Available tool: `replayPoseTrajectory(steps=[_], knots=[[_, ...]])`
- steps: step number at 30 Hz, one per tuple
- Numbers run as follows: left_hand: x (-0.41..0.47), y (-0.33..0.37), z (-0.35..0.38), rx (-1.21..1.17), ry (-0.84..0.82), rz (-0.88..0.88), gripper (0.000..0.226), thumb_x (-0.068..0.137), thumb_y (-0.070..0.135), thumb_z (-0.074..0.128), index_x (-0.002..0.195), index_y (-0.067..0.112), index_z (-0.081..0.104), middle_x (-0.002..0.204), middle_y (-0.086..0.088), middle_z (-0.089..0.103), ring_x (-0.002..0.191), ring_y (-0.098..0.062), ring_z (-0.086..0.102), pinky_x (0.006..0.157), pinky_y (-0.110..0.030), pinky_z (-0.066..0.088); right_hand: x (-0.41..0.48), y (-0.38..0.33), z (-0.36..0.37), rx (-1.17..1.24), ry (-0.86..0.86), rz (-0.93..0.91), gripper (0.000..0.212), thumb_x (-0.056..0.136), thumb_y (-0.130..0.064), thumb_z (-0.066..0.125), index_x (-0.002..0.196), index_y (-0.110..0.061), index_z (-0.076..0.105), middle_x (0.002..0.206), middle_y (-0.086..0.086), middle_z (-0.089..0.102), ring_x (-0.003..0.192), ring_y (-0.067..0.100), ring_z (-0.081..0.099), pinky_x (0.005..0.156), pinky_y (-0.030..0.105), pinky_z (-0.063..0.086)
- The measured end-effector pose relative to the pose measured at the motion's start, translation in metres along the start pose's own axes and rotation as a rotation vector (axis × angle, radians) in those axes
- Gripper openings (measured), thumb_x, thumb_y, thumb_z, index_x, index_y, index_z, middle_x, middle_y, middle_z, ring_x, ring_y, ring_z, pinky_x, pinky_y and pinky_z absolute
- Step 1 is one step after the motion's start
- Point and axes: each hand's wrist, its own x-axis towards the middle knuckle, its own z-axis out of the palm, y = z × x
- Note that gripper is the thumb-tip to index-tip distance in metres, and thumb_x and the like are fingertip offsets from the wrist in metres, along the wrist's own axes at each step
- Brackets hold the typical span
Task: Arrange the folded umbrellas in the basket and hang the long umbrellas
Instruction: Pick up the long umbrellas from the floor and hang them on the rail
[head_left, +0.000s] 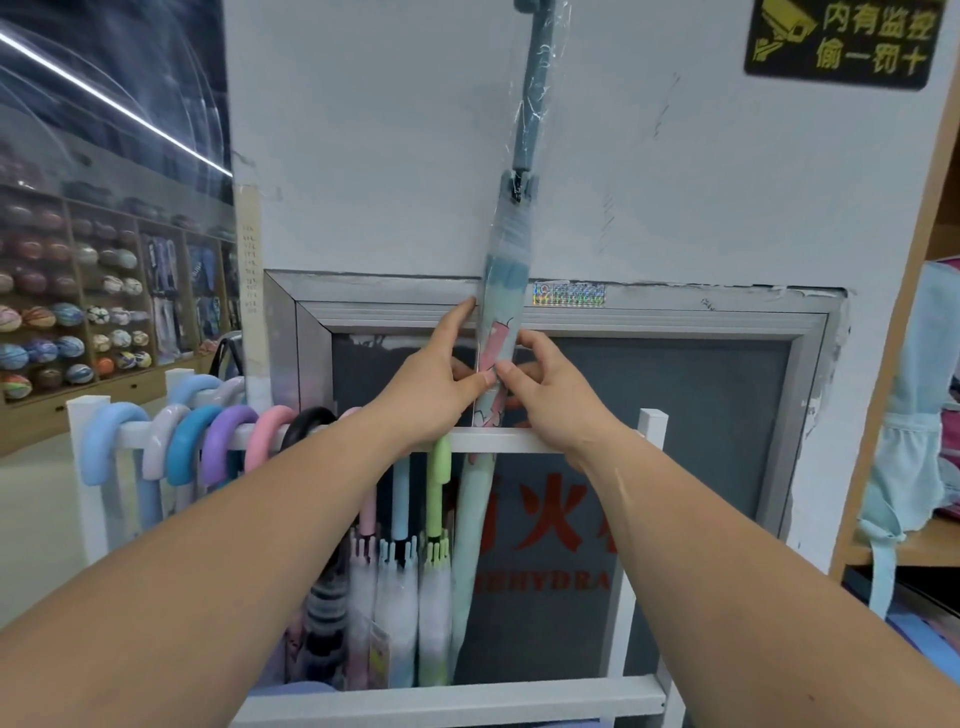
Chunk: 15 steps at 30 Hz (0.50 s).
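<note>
A long pale-blue umbrella (505, 270) in clear plastic wrap stands nearly upright against the white wall, handle end up past the top edge, tip down behind the rack. My left hand (435, 374) and my right hand (545, 387) both grip its canopy just above the white rack's top rail (498, 440). Several long umbrellas hang from that rail by curved handles (223, 436) in blue, purple, pink and black; others with pink, blue and green handles (439, 467) hang under my hands.
A metal-framed fire hydrant cabinet (701, 415) sits in the wall behind the rack. Shelves of balls (67, 317) stand far left. A wooden shelf with light-blue backpacks (914, 431) is at the right. A black warning sign (841, 41) hangs top right.
</note>
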Motion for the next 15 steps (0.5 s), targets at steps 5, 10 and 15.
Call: replayPoseTrajectory(steps=[5,10,15], knots=[[-0.0013,0.0026,-0.0017,0.061,0.012,0.037,0.081,0.091,0.032,0.070,0.149,0.057,0.019,0.082,0.004,0.075,0.083,-0.013,0.071,0.086,-0.035,0.056,0.0004,0.0031,0.0005,0.002,0.017,-0.017,0.025,0.100,-0.027,0.055,0.123,-0.038,0.053,0.089,0.005,0.075,0.086,0.023,0.072,0.094,0.050,0.053],[-0.0020,0.0077,-0.0026,0.272,0.065,0.105,0.087,0.086,0.038,0.075,0.149,0.057,0.018,0.082,0.001,0.066,0.080,-0.015,0.065,0.077,-0.035,0.055,0.0001,0.0069,-0.0001,-0.048,0.033,-0.013,0.021,0.098,-0.031,0.056,0.115,-0.042,0.053,0.085,0.004,0.076,0.085,0.023,0.072,0.092,0.052,0.053],[0.0015,0.0094,-0.0097,0.173,0.067,0.103,0.090,0.080,0.025,0.078,0.151,0.042,0.026,0.094,0.006,0.064,0.076,-0.014,0.068,0.077,-0.032,0.057,-0.0002,0.0079,0.0030,-0.183,-0.006,-0.019,0.026,0.096,-0.033,0.060,0.117,-0.045,0.052,0.079,0.001,0.075,0.083,0.020,0.071,0.087,0.049,0.054]])
